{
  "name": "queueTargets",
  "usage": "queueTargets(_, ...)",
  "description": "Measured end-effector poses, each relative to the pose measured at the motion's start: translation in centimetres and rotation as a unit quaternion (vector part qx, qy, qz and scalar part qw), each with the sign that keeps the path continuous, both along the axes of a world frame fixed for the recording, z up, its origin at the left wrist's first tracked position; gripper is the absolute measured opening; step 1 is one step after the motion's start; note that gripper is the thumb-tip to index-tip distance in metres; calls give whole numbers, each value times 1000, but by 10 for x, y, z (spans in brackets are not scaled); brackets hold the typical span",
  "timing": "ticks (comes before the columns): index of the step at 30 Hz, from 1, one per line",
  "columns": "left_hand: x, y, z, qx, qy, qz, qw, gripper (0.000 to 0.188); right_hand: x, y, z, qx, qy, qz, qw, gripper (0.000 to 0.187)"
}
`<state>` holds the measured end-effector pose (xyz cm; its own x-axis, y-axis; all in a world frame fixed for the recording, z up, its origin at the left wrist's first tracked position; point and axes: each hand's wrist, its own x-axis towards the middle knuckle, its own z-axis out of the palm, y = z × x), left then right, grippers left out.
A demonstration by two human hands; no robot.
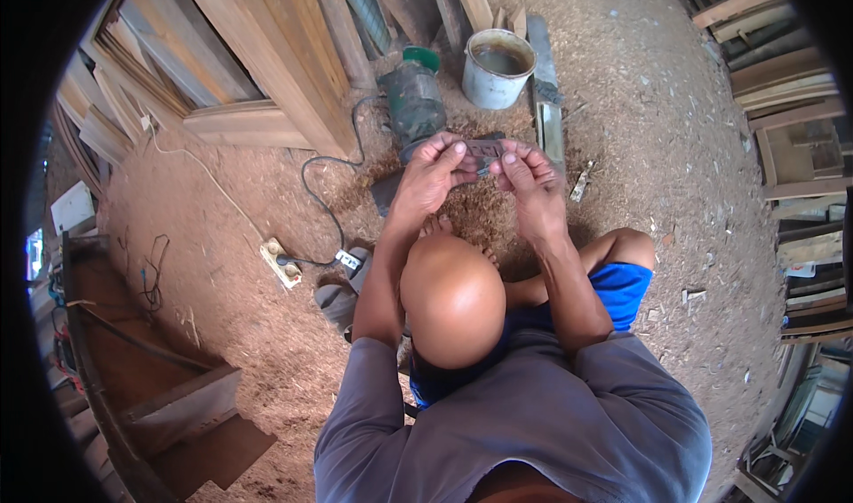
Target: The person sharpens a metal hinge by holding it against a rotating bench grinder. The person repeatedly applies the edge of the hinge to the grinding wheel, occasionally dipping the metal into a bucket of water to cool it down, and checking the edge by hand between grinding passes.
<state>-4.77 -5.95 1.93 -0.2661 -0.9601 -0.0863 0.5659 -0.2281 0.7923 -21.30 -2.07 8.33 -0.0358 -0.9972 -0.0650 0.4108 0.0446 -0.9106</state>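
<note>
At upper centre of the frame, the left hand [433, 176] and right hand [530, 181] are pinching a small dark block [484, 152] between closed fingertips, steadying it for close inspection.

White bucket [498, 67], green power tool [413, 99], stacked planks [249, 50], white power strip [283, 263]

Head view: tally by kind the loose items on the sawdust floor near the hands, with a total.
Dusty green power tool: 1
White metal bucket: 1
White power strip: 1
Small dark flat piece held in both hands: 1
Total: 4
</note>
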Motion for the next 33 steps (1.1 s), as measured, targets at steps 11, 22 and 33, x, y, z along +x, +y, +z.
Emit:
queueTargets(11,59,47,-109,122,-191,96,969,7,25,-27,-150,61,306,143,939,12)
queueTargets(22,88,18,-214,80,-428,178,883,12,67,-61,-239,140,268,128,945,9)
queueTargets(33,101,-18,-223,81,-507,205,833,14,87,-98,-269,121,302,119,938,14)
